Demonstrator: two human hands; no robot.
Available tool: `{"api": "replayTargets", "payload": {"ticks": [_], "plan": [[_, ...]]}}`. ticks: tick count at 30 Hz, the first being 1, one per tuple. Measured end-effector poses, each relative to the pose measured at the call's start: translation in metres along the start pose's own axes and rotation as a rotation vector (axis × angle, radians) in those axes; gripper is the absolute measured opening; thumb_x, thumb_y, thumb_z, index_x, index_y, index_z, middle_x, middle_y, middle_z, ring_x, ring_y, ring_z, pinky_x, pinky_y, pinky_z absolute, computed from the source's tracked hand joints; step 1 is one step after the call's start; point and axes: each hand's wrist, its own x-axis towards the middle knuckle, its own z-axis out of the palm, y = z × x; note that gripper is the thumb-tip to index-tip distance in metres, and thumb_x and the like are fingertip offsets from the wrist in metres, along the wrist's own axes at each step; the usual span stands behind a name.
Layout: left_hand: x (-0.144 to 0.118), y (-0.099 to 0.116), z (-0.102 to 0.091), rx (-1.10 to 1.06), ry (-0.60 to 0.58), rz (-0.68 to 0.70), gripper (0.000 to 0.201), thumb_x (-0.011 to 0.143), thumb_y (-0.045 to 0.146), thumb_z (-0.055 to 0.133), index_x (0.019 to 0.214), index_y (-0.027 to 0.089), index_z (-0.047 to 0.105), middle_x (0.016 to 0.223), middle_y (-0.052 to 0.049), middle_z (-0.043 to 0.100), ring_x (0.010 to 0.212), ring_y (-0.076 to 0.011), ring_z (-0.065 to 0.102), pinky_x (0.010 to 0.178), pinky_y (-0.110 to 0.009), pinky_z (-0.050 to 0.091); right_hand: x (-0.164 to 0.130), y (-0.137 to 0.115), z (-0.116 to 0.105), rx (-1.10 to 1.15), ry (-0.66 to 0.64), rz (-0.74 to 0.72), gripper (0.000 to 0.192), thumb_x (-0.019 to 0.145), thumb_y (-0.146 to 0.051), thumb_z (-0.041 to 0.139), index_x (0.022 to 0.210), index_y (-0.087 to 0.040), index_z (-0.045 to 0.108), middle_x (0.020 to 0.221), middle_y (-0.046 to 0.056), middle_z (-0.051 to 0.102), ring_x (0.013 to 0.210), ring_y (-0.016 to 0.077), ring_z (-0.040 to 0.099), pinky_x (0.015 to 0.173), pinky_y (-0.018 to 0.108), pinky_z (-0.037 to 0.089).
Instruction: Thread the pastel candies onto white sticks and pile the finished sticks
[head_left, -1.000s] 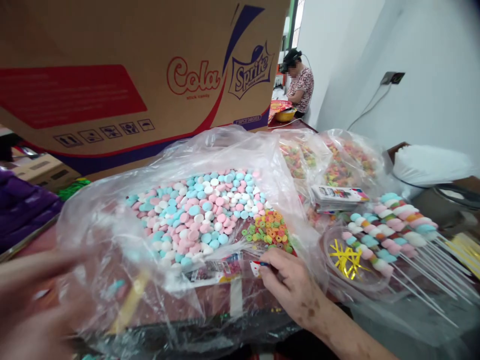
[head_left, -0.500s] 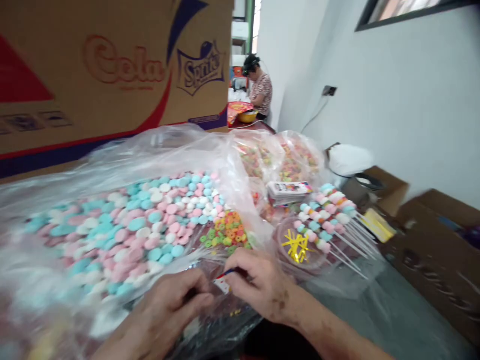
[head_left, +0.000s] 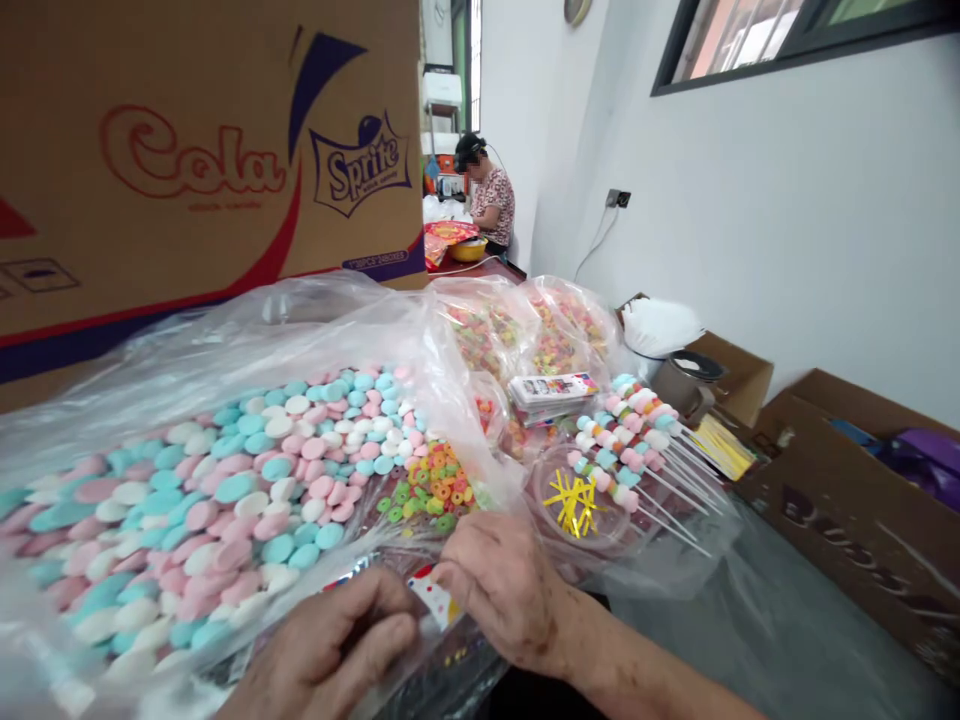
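Note:
My left hand (head_left: 337, 635) and my right hand (head_left: 502, 590) are close together at the table's near edge. Between them is a small printed plastic bag (head_left: 435, 598), white with coloured dots and a red edge. Both hands pinch it between thumb and fingers; much of it is hidden. Left of them, pink, blue and white marshmallow discs (head_left: 232, 490) lie in an opened clear bag (head_left: 360, 310). Just beyond my right hand is a pile of ring-shaped gummies (head_left: 435, 485). Yellow twist ties (head_left: 571, 502) sit in a round dish (head_left: 622, 525) to the right.
Marshmallow skewers (head_left: 630, 440) on white sticks lie at the right, beside a stack of printed packets (head_left: 551, 392). Bags of gummies (head_left: 487, 330) stand behind. A large carton (head_left: 210, 130) fills the back left. A person (head_left: 491, 200) works farther back. Another carton (head_left: 862, 520) stands right.
The camera view has swung to the right, so the things appear farther left. More of the bag's dotted print shows between my hands. Both hands remain close together.

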Motion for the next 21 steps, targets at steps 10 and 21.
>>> {"api": "replayTargets", "payload": {"ticks": [10,21], "plan": [[-0.021,-0.019,-0.023,0.203,-0.150,0.124,0.031,0.097,0.032,0.043,0.072,0.020,0.057,0.063,0.002,0.057,0.059,-0.0126,0.052,0.055,-0.020,0.039,0.002,-0.016,0.007,0.318,-0.218,0.186,0.007,0.093,-0.021,0.050,0.087,-0.019,0.052,0.080,-0.001,0.055,0.074,0.0118,0.052,0.067,0.023,0.039],[-0.039,-0.029,-0.027,0.140,-0.051,-0.020,0.031,0.099,0.032,0.042,0.074,0.019,0.054,0.066,0.003,0.054,0.063,-0.0117,0.051,0.059,-0.020,0.038,0.018,-0.026,0.018,0.248,-0.262,0.127,0.021,0.098,-0.022,0.040,0.079,-0.019,0.049,0.076,0.000,0.053,0.073,0.0142,0.049,0.067,0.027,0.035]]}}
